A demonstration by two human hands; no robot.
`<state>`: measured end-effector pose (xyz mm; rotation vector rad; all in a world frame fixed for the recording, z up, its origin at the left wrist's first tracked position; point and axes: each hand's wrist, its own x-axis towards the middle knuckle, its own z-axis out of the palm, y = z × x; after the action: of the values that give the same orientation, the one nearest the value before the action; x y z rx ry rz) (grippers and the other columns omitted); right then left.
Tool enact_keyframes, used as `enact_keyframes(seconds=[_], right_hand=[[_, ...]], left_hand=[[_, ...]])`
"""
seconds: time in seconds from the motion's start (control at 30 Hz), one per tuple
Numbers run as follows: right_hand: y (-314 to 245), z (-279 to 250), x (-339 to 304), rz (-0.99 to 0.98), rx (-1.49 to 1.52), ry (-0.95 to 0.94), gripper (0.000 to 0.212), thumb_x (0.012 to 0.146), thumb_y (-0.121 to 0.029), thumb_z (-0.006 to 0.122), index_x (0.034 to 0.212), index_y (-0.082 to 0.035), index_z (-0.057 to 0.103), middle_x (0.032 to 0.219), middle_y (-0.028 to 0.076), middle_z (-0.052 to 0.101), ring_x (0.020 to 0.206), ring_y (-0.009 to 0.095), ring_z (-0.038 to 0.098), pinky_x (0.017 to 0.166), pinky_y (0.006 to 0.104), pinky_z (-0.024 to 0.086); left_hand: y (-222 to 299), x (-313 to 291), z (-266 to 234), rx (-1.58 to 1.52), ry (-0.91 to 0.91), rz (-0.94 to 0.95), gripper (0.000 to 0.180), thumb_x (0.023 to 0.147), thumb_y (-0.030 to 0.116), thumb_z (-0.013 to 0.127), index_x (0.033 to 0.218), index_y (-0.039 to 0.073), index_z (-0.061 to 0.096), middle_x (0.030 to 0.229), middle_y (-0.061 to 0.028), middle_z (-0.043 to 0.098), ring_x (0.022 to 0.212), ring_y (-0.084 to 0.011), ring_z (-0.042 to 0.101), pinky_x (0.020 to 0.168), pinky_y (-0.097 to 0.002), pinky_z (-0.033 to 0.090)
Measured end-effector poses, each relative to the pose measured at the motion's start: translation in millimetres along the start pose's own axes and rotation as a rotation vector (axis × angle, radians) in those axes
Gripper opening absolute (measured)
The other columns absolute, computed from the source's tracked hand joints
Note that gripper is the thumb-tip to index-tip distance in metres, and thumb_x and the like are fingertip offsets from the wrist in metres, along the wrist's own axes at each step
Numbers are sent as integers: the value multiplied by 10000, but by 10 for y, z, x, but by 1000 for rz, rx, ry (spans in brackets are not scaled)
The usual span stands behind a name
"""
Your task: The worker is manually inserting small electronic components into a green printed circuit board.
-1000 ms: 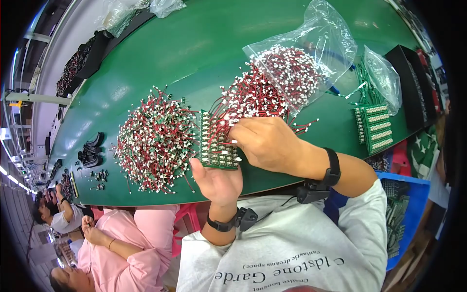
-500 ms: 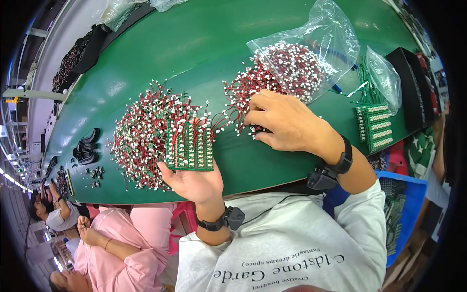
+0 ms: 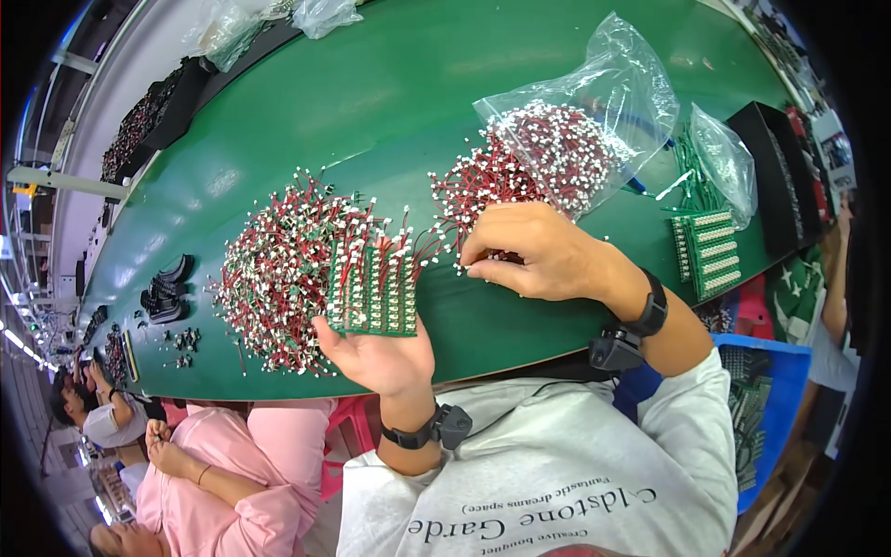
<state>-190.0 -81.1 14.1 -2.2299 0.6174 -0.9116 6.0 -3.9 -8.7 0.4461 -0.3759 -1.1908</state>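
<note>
My left hand supports a green circuit board panel from below, thumb at its lower left edge. Rows of small white connectors cover the panel, and red wires with white plugs stand up from its upper left part. My right hand is closed in a pinch at the near edge of a pile of red wires with white plugs. A small white plug shows at its fingertips; the rest of that red wire is hidden. Left of the panel lies a large heap of red wires with white and green ends.
A clear plastic bag partly covers the right pile. At the right lie stacked green panels, green wires and a black box. A blue bin stands below the table edge. Black parts lie left; a person in pink sits nearby.
My right hand has drawn slightly nearer to me, its fingertips now at the pile's near edge. The left hand with the panel has shifted only slightly in view.
</note>
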Motion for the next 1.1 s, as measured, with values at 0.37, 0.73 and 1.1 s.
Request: enact_keyframes(seconds=[0.37, 0.73, 1.1], right_hand=[[-171, 287, -31, 45, 28, 90, 122, 795, -10, 693, 897, -3, 626, 754, 114, 577, 653, 281, 606, 568, 368, 496], [-93, 346, -61, 16, -31, 153, 92, 788, -25, 667, 855, 2, 610, 773, 118, 589, 674, 314, 616, 585, 394, 512], [-137, 359, -78, -3, -204, 103, 112, 783, -48, 670, 825, 7, 583, 755, 125, 581, 667, 305, 619, 584, 400, 528]], left_hand=[[-219, -34, 204, 47, 5, 24, 656, 977, 517, 322, 1373, 13, 461, 1330, -187, 546, 1219, -363, 515, 1073, -511, 355], [-287, -102, 257, 91, 25, 63, 680, 985, 514, 328, 1342, -46, 469, 1331, -195, 538, 1228, -326, 514, 1075, -469, 359], [-354, -168, 239, 126, -100, 57, 614, 991, 485, 332, 1295, -23, 494, 1264, -152, 571, 1181, -292, 527, 1045, -445, 372]])
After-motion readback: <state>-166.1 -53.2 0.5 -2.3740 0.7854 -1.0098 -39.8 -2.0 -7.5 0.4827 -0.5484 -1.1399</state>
